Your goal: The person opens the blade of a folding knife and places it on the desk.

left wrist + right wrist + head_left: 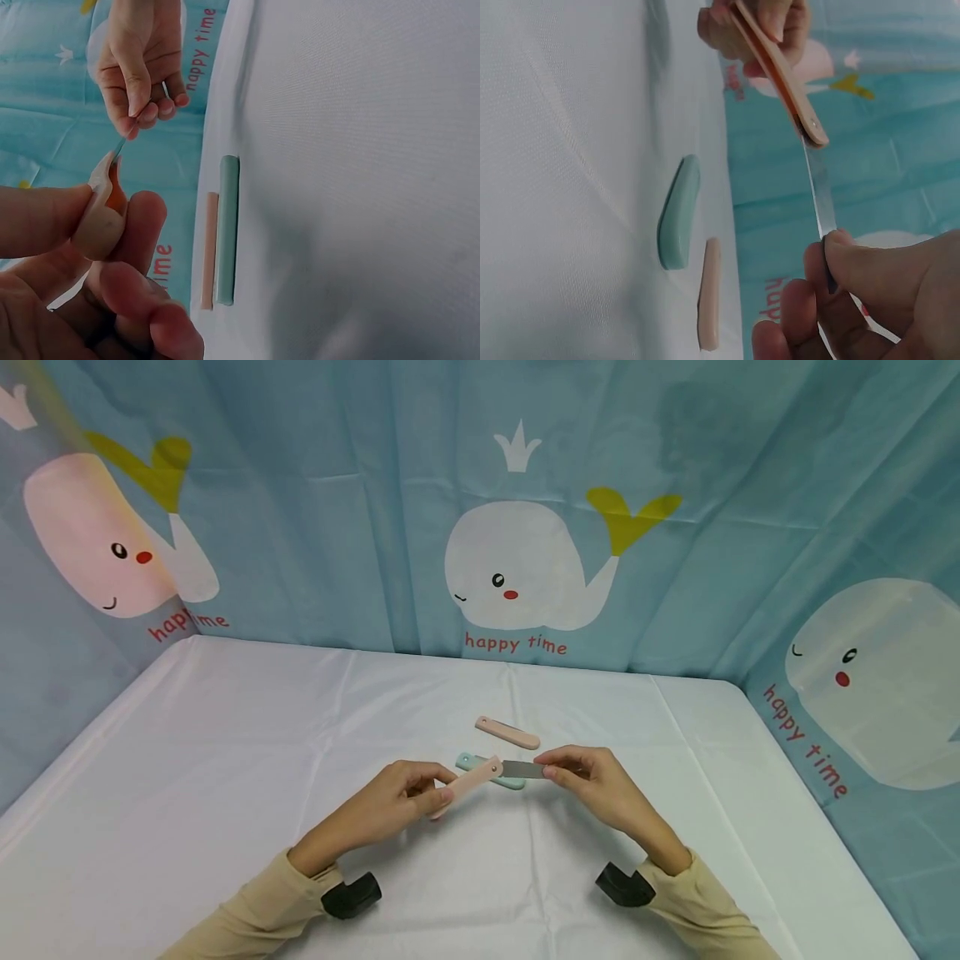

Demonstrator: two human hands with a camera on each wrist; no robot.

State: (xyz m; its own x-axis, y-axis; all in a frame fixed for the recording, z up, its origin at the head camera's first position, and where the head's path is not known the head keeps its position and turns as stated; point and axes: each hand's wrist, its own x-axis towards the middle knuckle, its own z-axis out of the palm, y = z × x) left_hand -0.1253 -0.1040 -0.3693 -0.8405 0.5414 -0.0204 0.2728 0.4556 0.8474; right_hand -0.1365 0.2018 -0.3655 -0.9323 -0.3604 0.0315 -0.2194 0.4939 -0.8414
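My left hand (408,793) grips the pale pink handle of a folding knife (474,779) between thumb and fingers. At the other end, my right hand (592,775) pinches the grey blade (522,769) near its tip. The blade stands swung out of the handle at a wide angle, as the right wrist view also shows at the pivot (814,124). Beneath the held knife, a mint green folding knife (679,217) lies on the white cloth, partly hidden by it in the head view. Just beyond lies another pink folding knife (507,732), folded.
A white cloth (247,727) with creases covers the table. Blue curtains (322,543) printed with whales hang behind it and on both sides. Black wrist mounts (352,896) stick out from the beige sleeves (255,906).
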